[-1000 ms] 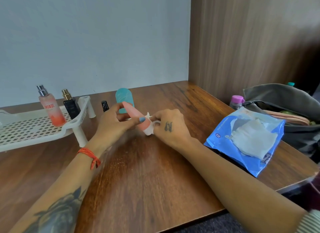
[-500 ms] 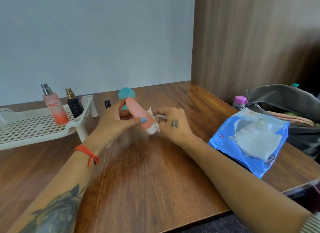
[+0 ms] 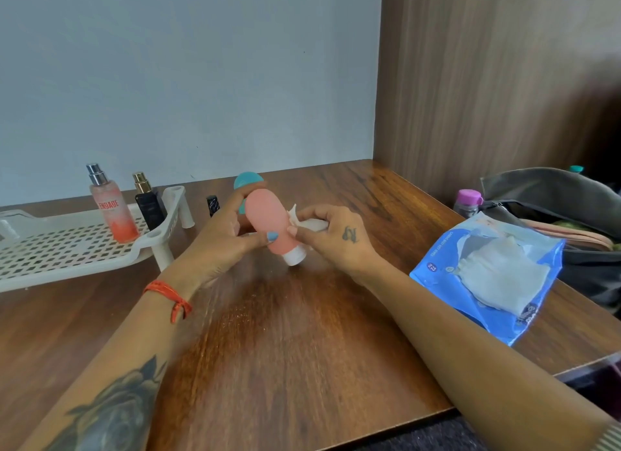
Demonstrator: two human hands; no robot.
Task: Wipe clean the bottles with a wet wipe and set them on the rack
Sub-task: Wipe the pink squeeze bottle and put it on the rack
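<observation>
Wooden table is the work surface; white rack sits at its left edge, already holding a pink spray bottle and a black bottle upright, probably finished. Wipe pack lies open on the right, within reach for a fresh sheet. Left hand grips the pink bottle mid-air, cap tilted down, exposing its side. Right hand is closed on a bunched wet wipe pressed against it. A teal bottle waits behind
</observation>
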